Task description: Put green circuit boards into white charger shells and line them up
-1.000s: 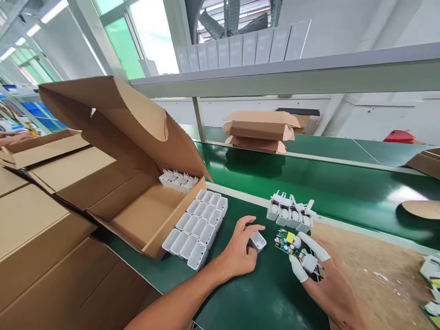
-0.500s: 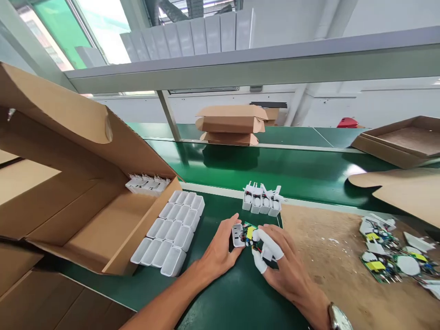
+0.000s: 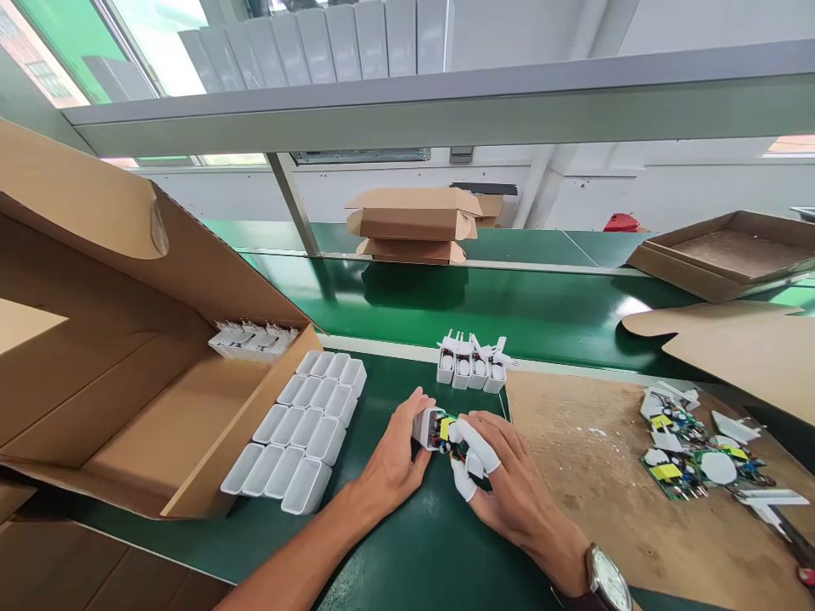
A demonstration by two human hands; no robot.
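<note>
My left hand (image 3: 396, 454) grips a small white plastic housing (image 3: 424, 427) between thumb and fingers. My right hand (image 3: 519, 492), with white covers on its thumb and index finger, pinches a circuit board (image 3: 447, 429) carrying a yellow component. The board's left end meets the housing's open end; how far it sits inside I cannot tell. Just beyond my hands stands a row of white housings (image 3: 472, 367) with parts and white pieces sticking out of them. To the left, several empty white housings (image 3: 304, 433) lie in a block of rows.
An open cardboard box (image 3: 184, 407) stands at left, holding a row of filled housings (image 3: 253, 341). Loose circuit boards (image 3: 697, 458) lie on a brown board (image 3: 573, 467) at right. Cardboard boxes (image 3: 413, 212) and a cardboard tray (image 3: 732, 250) rest behind, under a metal beam (image 3: 407, 114).
The view has swung slightly right, so everything sits further left. The housing has turned in my left hand, and its open end is now against the circuit board.
</note>
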